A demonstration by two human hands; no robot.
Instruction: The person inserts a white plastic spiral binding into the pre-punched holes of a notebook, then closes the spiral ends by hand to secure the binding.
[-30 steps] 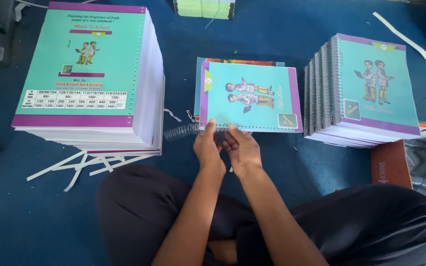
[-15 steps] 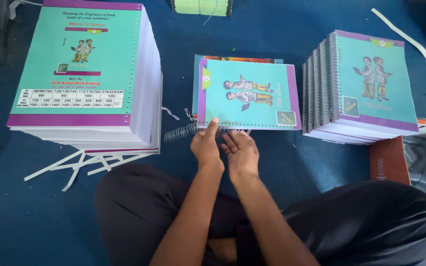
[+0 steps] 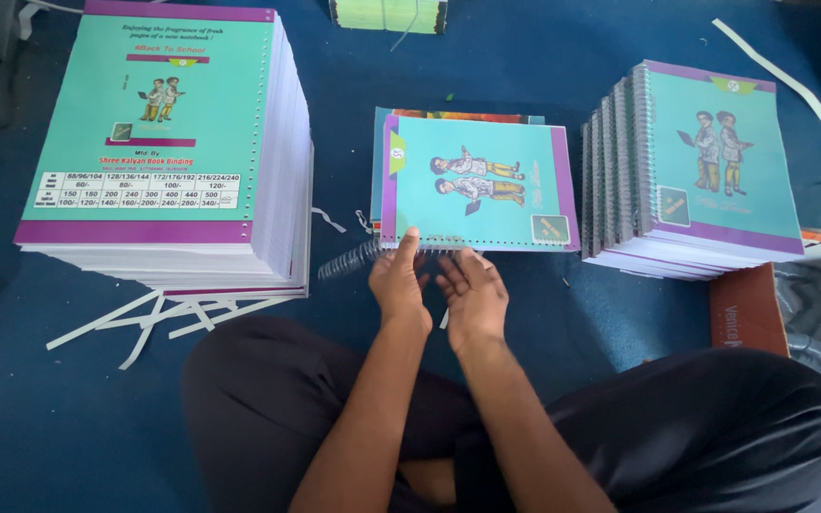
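since the earlier frame little has moved: our hands sit a shade closer together at the near edge of the notebook [image 3: 479,182]. our left hand [image 3: 399,280] pinches the spiral wire [image 3: 352,258] at the punched edge; our right hand [image 3: 472,294] lies loosely curled beside it, grasping nothing we can see. the coil could skip a hole if the loose sheets shift. the tall stack [image 3: 159,142] and bound pile [image 3: 700,171] look unchanged.

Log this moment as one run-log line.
left hand: on notebook edge, at spiral wire | right hand: beside it, on wire | stacks: unbound, bound
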